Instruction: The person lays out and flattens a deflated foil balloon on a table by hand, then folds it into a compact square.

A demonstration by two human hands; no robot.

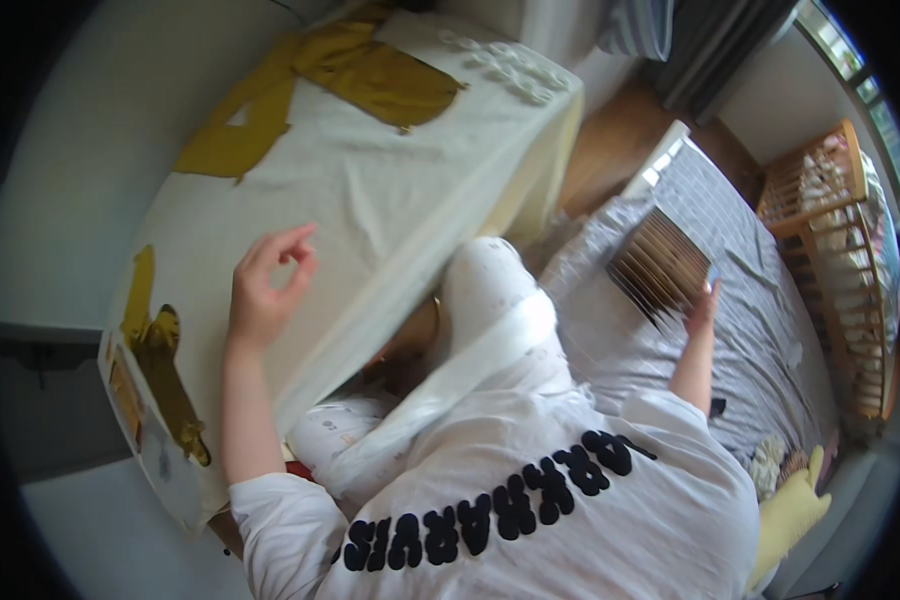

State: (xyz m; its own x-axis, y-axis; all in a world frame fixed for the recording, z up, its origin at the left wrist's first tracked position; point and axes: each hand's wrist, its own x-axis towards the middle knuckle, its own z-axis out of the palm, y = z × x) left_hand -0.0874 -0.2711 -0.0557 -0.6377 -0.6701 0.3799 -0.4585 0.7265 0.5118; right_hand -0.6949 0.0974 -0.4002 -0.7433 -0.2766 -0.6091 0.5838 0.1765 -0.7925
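Head view: mustard cloth pieces (375,80) already lie on the far and left parts of the white table cover (360,225). My left hand (268,290) hovers over the cover, loosely curled, thumb and index finger near each other, with nothing visible in it. On the grey bedding (770,330), the ribbed brown stack (660,262) lies at the fingers of my right hand (703,308); whether they grip its edge, I cannot tell. I judge the cloth set out, the stack not yet moved across; what else is left does not show.
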